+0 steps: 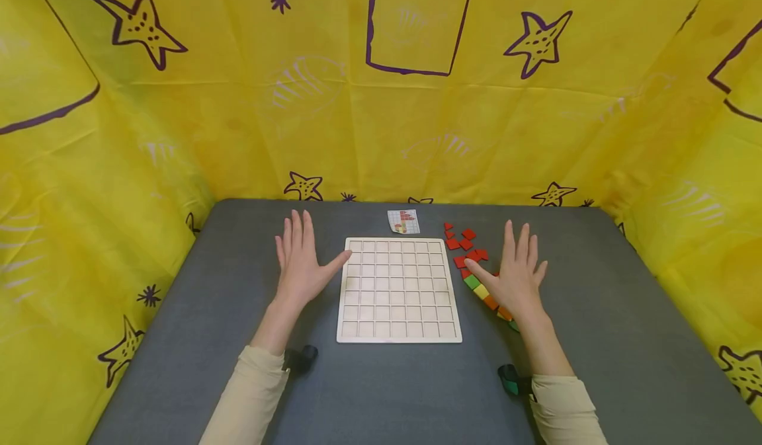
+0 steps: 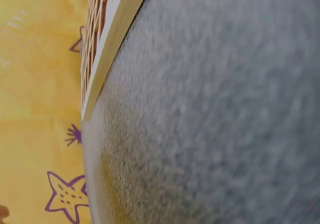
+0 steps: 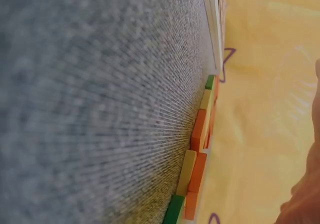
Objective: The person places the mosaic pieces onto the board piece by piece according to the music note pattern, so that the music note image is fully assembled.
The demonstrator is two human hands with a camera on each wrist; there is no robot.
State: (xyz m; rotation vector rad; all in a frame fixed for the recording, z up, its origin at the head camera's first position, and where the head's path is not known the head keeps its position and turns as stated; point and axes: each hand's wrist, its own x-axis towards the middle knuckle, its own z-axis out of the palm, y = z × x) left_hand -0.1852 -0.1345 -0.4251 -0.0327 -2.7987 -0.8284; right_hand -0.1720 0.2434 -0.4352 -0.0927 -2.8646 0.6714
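Observation:
A pale wooden board point(image 1: 397, 291) with a grid of square recesses lies in the middle of the table. Left of it is my left hand point(image 1: 300, 266), fingers straight and spread, its thumb tip at the board's upper left edge. My right hand point(image 1: 516, 276) is on the other side, also spread and holding nothing, its thumb over a group of red tiles point(image 1: 453, 244). Part of a row of green, yellow and orange tiles point(image 1: 481, 291) is hidden beneath that hand. In the right wrist view, an orange tile point(image 3: 198, 129) and a green tile point(image 3: 173, 210) show at the table's surface.
Beyond the board lies a small printed card point(image 1: 403, 221) with a coloured pattern on a grid. The grey table point(image 1: 381, 392) is bordered by a yellow cloth point(image 1: 381, 141) with starfish drawings at the back and sides. Dark straps point(image 1: 302, 359) are on both wrists.

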